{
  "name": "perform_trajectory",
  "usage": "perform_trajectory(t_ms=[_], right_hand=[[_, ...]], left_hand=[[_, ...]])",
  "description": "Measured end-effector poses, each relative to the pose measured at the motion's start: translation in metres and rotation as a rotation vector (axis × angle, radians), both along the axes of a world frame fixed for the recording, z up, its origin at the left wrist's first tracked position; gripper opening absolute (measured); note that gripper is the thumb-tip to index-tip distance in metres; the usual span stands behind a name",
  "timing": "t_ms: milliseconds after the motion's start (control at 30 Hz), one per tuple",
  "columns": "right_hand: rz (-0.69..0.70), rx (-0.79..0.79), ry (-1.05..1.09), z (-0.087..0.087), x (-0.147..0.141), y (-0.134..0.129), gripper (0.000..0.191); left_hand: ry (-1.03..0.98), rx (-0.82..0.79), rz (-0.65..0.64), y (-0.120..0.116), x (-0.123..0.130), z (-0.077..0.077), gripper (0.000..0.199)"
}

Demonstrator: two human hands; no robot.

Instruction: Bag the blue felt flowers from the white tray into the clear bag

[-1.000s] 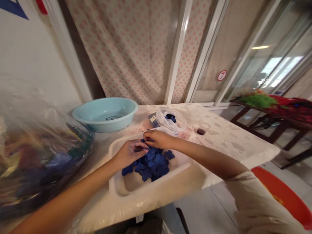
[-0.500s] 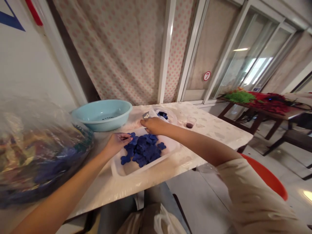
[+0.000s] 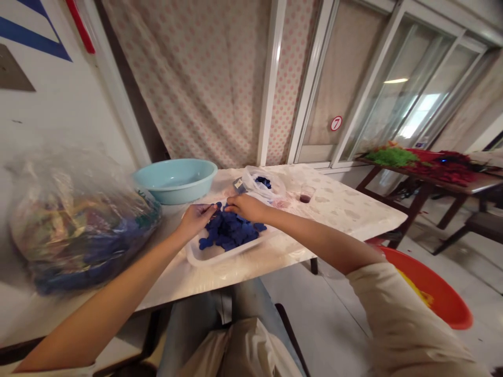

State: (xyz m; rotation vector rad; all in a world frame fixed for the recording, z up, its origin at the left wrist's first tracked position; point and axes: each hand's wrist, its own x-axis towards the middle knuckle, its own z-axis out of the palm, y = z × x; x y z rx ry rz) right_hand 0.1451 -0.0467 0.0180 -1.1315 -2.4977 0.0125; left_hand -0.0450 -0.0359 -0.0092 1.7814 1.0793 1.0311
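Note:
My left hand (image 3: 197, 218) pinches a small blue fabric petal piece (image 3: 218, 206) above the back left of a shallow white tray (image 3: 200, 260). Close beside it, my right hand (image 3: 244, 206) is closed over the tray's back edge, its fingertips pressed together; what they hold, if anything, is too small to make out. A heap of dark blue flower-shaped petal pieces (image 3: 231, 231) lies in the tray under both hands. Behind my right hand, a clear plastic bag (image 3: 278, 184) holds more dark blue pieces.
A light blue basin (image 3: 184, 189) stands at the back left, beside a large stuffed plastic bag (image 3: 86, 225). A small cup of dark liquid (image 3: 305, 195) sits further right. On the floor is a red basin (image 3: 444, 293); another table (image 3: 428, 180) bears green and red pieces.
My right hand has moved slightly down and toward my left hand. The left hand has risen a little with the blue piece, and the view has shifted slightly.

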Motion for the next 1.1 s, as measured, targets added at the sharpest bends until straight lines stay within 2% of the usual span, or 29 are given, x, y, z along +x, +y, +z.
perform_trajectory(t_ms=[133, 233, 300, 433, 633, 767, 900, 1000, 1100], right_hand=[[-0.028, 0.007, 0.027, 0.006, 0.005, -0.007, 0.031], [-0.014, -0.028, 0.027, 0.004, 0.003, -0.009, 0.033], [-0.024, -0.029, 0.039, 0.000, 0.001, -0.009, 0.035], [-0.041, -0.050, 0.096, -0.003, -0.001, -0.007, 0.039], [-0.041, -0.116, 0.042, 0.002, 0.010, -0.003, 0.027], [-0.088, -0.091, -0.049, 0.000, 0.018, 0.004, 0.036], [-0.202, -0.012, -0.160, -0.008, 0.023, 0.013, 0.051], [-0.271, 0.069, -0.249, -0.013, 0.025, 0.017, 0.052], [-0.271, 0.151, -0.363, -0.013, 0.022, 0.018, 0.043]], left_hand=[[-0.013, -0.029, -0.083, -0.010, 0.001, 0.008, 0.042], [-0.004, -0.040, -0.192, -0.018, 0.006, 0.015, 0.042], [0.042, -0.015, -0.221, -0.020, 0.008, 0.017, 0.037], [0.124, 0.072, -0.142, -0.011, 0.007, 0.010, 0.033], [0.147, 0.063, -0.062, 0.005, -0.002, -0.001, 0.034], [0.215, 0.072, -0.077, 0.009, -0.004, 0.000, 0.032], [0.274, 0.086, -0.131, 0.011, 0.001, 0.003, 0.025], [0.305, 0.100, -0.148, 0.012, 0.005, 0.004, 0.036], [0.347, 0.122, -0.125, 0.014, 0.007, 0.006, 0.054]])
